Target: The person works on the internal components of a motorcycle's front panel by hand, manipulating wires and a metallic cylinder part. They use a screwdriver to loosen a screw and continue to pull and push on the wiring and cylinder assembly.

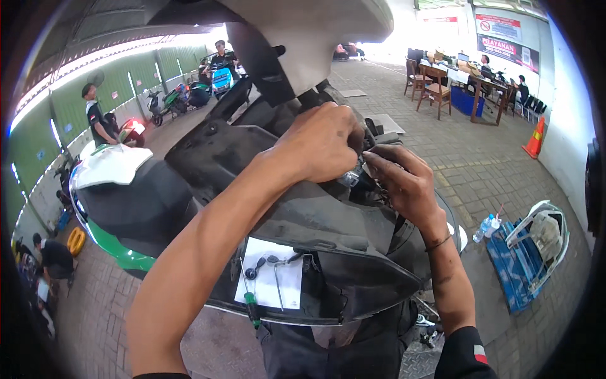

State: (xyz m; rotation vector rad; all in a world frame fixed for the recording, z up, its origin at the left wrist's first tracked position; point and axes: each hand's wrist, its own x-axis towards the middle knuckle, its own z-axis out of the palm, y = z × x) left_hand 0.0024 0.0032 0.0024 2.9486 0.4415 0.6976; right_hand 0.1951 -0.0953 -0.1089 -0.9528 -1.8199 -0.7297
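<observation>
In front of me stands a scooter with its dark inner body panel exposed. Over the front opening, by the steering column, my left hand is closed, with its fingertips turned away from view. Close beside it, my right hand has thumb and fingers pinched together; whatever lies between them is too small or hidden to name. Below the two hands, a clear and silvery part shows in the opening. On the floorboard lies a white paper sheet with small black parts and a thin metal rod; a green-handled screwdriver rests at its edge.
A pale front cover overhangs the work. A white panel sits on the black seat. To the right are a blue pallet with a pale frame, bottles and an orange cone. Several people are farther off.
</observation>
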